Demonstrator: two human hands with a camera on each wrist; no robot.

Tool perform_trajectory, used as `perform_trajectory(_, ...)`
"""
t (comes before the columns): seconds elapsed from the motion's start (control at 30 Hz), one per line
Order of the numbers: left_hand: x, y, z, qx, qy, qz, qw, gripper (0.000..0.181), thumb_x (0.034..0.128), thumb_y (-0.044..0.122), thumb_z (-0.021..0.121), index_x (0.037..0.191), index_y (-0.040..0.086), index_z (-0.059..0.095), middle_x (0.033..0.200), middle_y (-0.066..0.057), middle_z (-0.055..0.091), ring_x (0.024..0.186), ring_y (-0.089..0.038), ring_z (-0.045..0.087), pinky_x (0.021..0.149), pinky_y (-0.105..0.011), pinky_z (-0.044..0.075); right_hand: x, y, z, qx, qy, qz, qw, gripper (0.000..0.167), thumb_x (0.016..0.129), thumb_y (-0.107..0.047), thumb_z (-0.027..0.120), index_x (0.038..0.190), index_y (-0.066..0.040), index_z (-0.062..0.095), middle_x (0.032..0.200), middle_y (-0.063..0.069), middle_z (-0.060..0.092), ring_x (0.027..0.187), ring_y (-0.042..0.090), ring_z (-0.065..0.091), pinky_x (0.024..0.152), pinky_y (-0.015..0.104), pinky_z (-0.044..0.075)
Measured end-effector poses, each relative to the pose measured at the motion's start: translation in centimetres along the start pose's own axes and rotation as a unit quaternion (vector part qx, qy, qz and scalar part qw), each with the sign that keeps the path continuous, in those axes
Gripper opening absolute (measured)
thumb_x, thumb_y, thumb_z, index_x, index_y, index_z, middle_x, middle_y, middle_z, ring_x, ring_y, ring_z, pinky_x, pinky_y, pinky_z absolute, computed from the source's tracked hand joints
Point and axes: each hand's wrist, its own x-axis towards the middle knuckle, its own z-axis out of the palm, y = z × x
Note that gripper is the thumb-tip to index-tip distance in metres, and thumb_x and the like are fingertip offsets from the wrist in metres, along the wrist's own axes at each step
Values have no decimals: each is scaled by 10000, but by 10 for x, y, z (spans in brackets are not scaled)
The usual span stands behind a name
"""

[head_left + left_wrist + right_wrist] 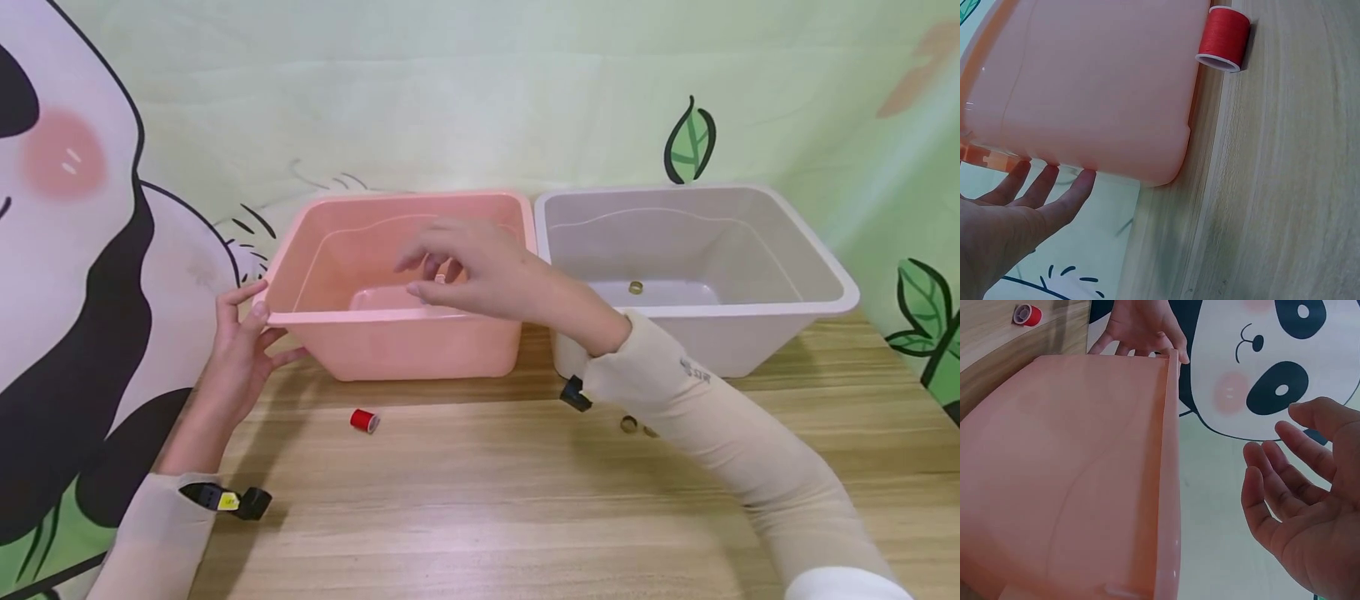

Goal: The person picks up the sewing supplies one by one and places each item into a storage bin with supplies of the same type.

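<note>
At the front left corner of the pink bin, my left hand holds the rim, with its thumb at the front and other fingers against the side. Its fingertips touch the bin wall in the left wrist view. Over the bin's opening hovers my right hand, its fingers loosely bent; the right wrist view shows nothing between them. A small pale thing shows in the bin past the right fingers, too small to identify. On the table in front of the bin lies a red thread spool on its side.
A grey bin stands right beside the pink one, with a small gold-coloured ring inside. Another such ring lies on the wooden table; a similar piece is partly hidden by the right sleeve. Behind hangs a panda-print cloth.
</note>
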Motion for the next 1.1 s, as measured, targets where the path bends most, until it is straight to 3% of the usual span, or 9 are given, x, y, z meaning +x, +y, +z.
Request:
perform_trajectory(0.23,0,-2,1,-59,-114,36,9999,398,1078,275,472,1432,282,288,1553,-102,335,1173,-172,616,801,-374,612,-10,2,-1,39,13,12,10000,249,976,-171,686,1208,-79,679,1156,3,684,957,95,656,827,231,553)
perform_trajectory(0.43,3,-2,2,-366,-186,117,9991,361,1088,269,465,1413,276,310,1565,-89,325,1167,-184,622,794,-375,611,-16,6,0,106,-15,-99,9999,209,982,-159,664,1175,-84,693,1117,-2,676,940,92,653,800,258,565)
perform_trajectory(0.63,4,-2,1,-266,-152,76,9995,372,1083,273,473,1414,278,304,1562,-92,319,1163,-183,622,793,-386,614,-22,3,9,216,-380,-172,9989,214,975,-132,661,1185,-97,687,1121,-10,700,957,79,647,800,241,558)
perform_trajectory(0.8,3,-2,0,-139,-129,34,9998,391,1078,273,473,1423,285,291,1541,-88,344,1161,-179,621,794,-378,613,-27,1,32,90,-749,-269,9968,202,982,-150,654,1177,-122,697,1069,-30,699,940,54,641,816,238,556)
perform_trajectory(1.1,3,-2,3,-153,-73,46,9998,399,1075,287,484,1424,273,293,1549,-97,337,1162,-195,619,785,-377,615,-42,16,100,499,-1615,-105,9855,237,979,-151,664,1209,-98,686,1062,-29,685,971,81,634,857,196,528)
